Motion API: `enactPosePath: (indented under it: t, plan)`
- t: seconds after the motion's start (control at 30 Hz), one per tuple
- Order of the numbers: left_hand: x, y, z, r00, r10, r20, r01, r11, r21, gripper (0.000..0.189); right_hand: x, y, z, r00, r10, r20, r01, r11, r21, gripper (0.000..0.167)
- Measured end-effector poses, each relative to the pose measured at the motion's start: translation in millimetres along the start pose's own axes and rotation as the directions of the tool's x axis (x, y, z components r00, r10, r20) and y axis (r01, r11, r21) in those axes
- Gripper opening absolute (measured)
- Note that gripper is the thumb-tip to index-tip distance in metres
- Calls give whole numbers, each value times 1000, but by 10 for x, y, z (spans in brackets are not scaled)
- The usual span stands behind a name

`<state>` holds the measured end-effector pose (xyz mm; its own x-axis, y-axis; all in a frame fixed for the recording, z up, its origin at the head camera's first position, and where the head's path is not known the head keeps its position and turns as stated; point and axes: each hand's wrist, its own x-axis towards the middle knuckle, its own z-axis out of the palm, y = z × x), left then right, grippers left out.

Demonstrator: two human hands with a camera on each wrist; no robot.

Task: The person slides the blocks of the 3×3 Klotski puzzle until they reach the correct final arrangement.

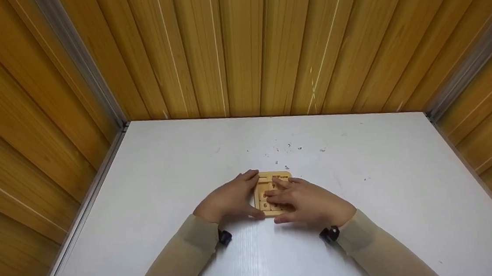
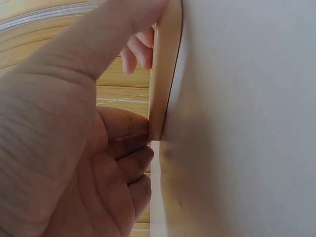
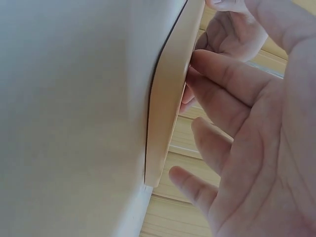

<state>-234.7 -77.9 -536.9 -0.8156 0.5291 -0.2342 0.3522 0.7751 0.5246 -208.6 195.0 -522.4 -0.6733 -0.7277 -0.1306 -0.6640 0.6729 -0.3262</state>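
A wooden sliding number puzzle point(image 1: 268, 175) lies flat on the white table, its numbered tiles set in a pale frame. My left hand point(image 1: 232, 196) grips it along the left side, thumb at the near corner and fingertips at the far corner. In the left wrist view those fingertips meet the end of the puzzle's edge point(image 2: 165, 64). Over the right half spreads my right hand point(image 1: 310, 198), with its fingertips on the tiles and its thumb by the near edge. A tile marked 6 point(image 1: 265, 205) shows at lower left; a bare slot is above. The right hand hides several tiles.
The white table point(image 1: 177, 156) reaches back to a wood-panelled wall point(image 1: 243, 46), with more panels at both sides. Small dark scuffs point(image 1: 287, 167) mark the surface beyond the puzzle. Each wrist wears a dark strap-on device.
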Motion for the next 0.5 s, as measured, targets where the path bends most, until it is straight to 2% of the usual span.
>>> enactPosePath:
  t: [0.23, 0.5]
  plan:
    - [3, -3, 6, 1000, -8, 1, 8, 1000, -2, 128, 19, 16, 6, 1000, 7, 12, -7, 1000, 15, 67]
    - [11, -7, -7, 1000, 12, 0, -12, 1000, 6, 127, 37, 56, 18, 1000, 7, -9, -7, 1000, 30, 63]
